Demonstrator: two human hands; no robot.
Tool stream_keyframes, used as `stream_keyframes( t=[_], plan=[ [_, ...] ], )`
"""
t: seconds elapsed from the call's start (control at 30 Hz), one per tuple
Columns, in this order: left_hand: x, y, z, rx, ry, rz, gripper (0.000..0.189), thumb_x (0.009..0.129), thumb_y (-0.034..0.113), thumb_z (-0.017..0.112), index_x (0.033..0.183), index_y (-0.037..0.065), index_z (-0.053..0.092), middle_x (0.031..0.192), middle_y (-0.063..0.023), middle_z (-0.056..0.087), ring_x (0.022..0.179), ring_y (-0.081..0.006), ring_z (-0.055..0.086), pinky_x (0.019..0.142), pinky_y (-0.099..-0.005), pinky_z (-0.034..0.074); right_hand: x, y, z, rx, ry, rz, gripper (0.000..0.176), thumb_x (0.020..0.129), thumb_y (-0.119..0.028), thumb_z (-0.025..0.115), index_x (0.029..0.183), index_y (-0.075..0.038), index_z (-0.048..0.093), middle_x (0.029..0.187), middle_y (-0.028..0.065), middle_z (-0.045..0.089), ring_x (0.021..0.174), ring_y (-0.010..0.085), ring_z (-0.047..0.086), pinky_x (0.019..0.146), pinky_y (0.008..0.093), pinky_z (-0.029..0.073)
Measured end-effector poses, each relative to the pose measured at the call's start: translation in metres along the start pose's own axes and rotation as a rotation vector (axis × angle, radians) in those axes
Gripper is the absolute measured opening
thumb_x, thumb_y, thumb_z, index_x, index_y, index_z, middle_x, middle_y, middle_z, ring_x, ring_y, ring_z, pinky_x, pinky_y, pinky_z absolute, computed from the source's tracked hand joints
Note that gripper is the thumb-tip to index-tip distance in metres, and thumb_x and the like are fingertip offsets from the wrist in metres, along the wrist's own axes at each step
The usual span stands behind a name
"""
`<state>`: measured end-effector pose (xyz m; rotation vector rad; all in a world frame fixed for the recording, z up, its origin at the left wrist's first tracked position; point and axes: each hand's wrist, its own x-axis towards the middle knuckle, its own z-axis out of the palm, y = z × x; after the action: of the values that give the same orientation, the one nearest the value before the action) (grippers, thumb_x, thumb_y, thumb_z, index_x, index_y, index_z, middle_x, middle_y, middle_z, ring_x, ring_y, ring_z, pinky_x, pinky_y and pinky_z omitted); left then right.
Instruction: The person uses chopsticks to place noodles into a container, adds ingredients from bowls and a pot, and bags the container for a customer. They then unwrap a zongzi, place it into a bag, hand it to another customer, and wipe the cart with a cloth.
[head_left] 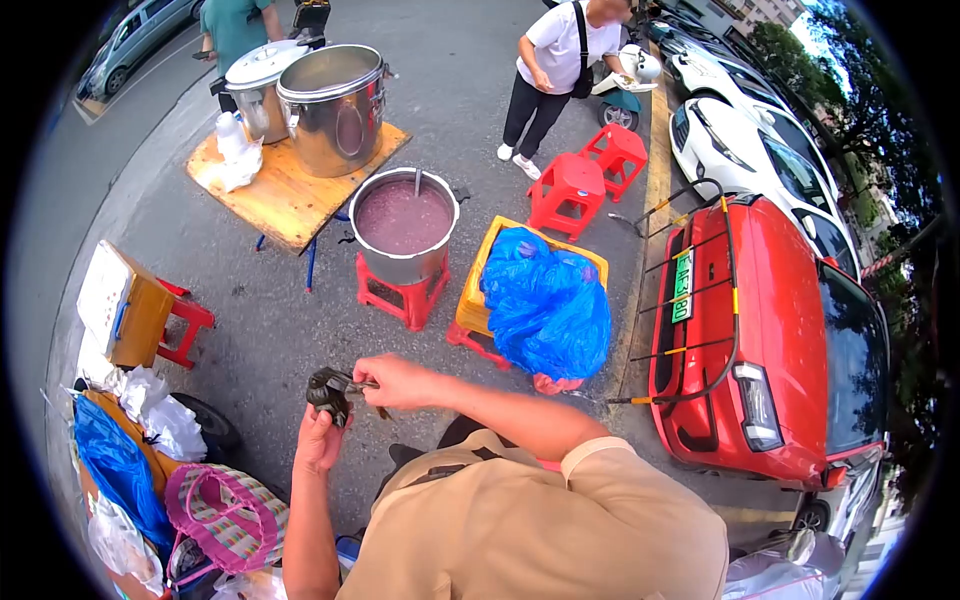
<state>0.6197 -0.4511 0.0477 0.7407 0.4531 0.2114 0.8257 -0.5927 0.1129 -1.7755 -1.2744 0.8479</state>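
A small dark green bundle (330,394), which looks leaf-wrapped, sits in my left hand (320,438), its fingers around the underside. My right hand (392,382) is just to the right, closed in a pinch on a dark strand (352,385) that runs to the bundle. The two hands are close together but apart, low in the view and in front of my body. Beyond them a large metal pot (406,262) of purplish porridge-like liquid (404,216) stands on a red stool (404,300), with a handle sticking up from it.
A wooden table (300,215) bears two tall pots. Blue plastic (545,300) covers a yellow crate (476,300) at right. Bags and a pink basket (225,510) lie at lower left. Red stools (570,190), a person in white (560,50), another in green (238,30) and a red car (770,330) are beyond.
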Motion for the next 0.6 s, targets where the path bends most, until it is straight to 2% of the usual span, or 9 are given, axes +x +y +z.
stream_keyframes(
  t=[0.13, 0.17, 0.27, 0.3, 0.4, 0.43, 0.53, 0.57, 0.6],
  plan=[
    [-0.007, 0.011, -0.007, 0.106, 0.019, -0.084, 0.073, 0.075, 0.032, 0.088, 0.136, 0.013, 0.052, 0.123, -0.0028, 0.064, 0.109, -0.0185, 0.062, 0.095, -0.0365, 0.048, 0.009, -0.004, -0.029, -0.569, 0.264, -0.269, 0.019, 0.079, -0.012, 0.067, 0.095, -0.006, 0.058, 0.088, 0.0137, 0.061, 0.085, 0.0380, 0.064, 0.071, 0.0493, 0.052],
    [-0.004, 0.013, -0.008, 0.184, 0.010, -0.111, 0.070, 0.075, 0.026, 0.087, 0.135, 0.010, 0.053, 0.120, -0.0037, 0.065, 0.107, -0.0183, 0.062, 0.095, -0.0346, 0.048, 0.014, -0.005, -0.036, -0.628, 0.317, -0.309, 0.018, 0.080, -0.016, 0.068, 0.091, -0.007, 0.057, 0.087, 0.0111, 0.057, 0.085, 0.0348, 0.064, 0.073, 0.0505, 0.052],
    [0.005, 0.012, -0.001, 0.371, -0.039, -0.154, 0.065, 0.074, 0.019, 0.084, 0.131, 0.006, 0.056, 0.116, -0.0035, 0.066, 0.106, -0.0171, 0.062, 0.096, -0.0319, 0.046, 0.026, 0.006, -0.047, -0.700, 0.408, -0.324, 0.018, 0.080, -0.016, 0.069, 0.091, -0.007, 0.057, 0.090, 0.0103, 0.058, 0.090, 0.0340, 0.063, 0.074, 0.0506, 0.051],
    [0.007, 0.011, 0.005, 0.386, -0.060, -0.172, 0.062, 0.075, 0.020, 0.085, 0.129, 0.008, 0.058, 0.113, 0.0020, 0.064, 0.105, -0.0127, 0.058, 0.097, -0.0304, 0.043, 0.027, 0.006, -0.047, -0.668, 0.353, -0.245, 0.016, 0.080, -0.012, 0.066, 0.094, -0.006, 0.060, 0.092, 0.0125, 0.061, 0.098, 0.0357, 0.063, 0.084, 0.0503, 0.051],
    [0.017, 0.002, 0.011, 0.397, -0.108, -0.202, 0.061, 0.075, 0.020, 0.084, 0.129, 0.008, 0.058, 0.112, 0.0022, 0.064, 0.105, -0.0125, 0.057, 0.096, -0.0305, 0.043, 0.025, 0.017, -0.047, -0.522, 0.307, -0.144, 0.016, 0.081, -0.010, 0.064, 0.096, -0.004, 0.062, 0.097, 0.0145, 0.062, 0.100, 0.0372, 0.063, 0.086, 0.0504, 0.051],
    [0.019, -0.003, 0.012, 0.344, -0.077, -0.210, 0.060, 0.076, 0.018, 0.083, 0.130, 0.008, 0.058, 0.112, 0.0014, 0.064, 0.105, -0.0138, 0.058, 0.096, -0.0315, 0.044, 0.021, 0.023, -0.054, -0.508, 0.217, -0.112, 0.033, 0.081, -0.013, 0.066, 0.113, -0.004, 0.063, 0.105, 0.0161, 0.063, 0.105, 0.0380, 0.063, 0.090, 0.0486, 0.051],
    [0.020, -0.011, 0.014, 0.212, -0.006, -0.229, 0.059, 0.077, 0.018, 0.082, 0.130, 0.008, 0.058, 0.113, 0.0002, 0.065, 0.106, -0.0156, 0.060, 0.097, -0.0330, 0.046, 0.004, 0.032, -0.082, -0.253, 0.085, 0.063, 0.057, 0.080, -0.018, 0.070, 0.133, -0.005, 0.055, 0.112, 0.0157, 0.064, 0.109, 0.0374, 0.063, 0.092, 0.0465, 0.052],
    [0.020, -0.014, 0.011, 0.212, -0.008, -0.231, 0.059, 0.077, 0.018, 0.082, 0.130, 0.008, 0.058, 0.113, 0.0002, 0.065, 0.106, -0.0156, 0.060, 0.097, -0.0330, 0.046, 0.003, 0.056, -0.089, -0.202, 0.013, 0.081, 0.084, 0.082, -0.029, 0.076, 0.153, -0.006, 0.036, 0.121, 0.0168, 0.060, 0.105, 0.0297, 0.064, 0.091, 0.0426, 0.051],
    [0.022, -0.018, 0.005, 0.187, 0.000, -0.224, 0.059, 0.078, 0.018, 0.081, 0.131, 0.007, 0.056, 0.115, -0.0028, 0.066, 0.106, -0.0175, 0.062, 0.097, -0.0348, 0.047, -0.003, 0.058, -0.100, -0.202, 0.015, 0.083, 0.084, 0.082, -0.029, 0.076, 0.153, -0.006, 0.036, 0.121, 0.0168, 0.060, 0.105, 0.0297, 0.064, 0.091, 0.0426, 0.051]
  ],
)
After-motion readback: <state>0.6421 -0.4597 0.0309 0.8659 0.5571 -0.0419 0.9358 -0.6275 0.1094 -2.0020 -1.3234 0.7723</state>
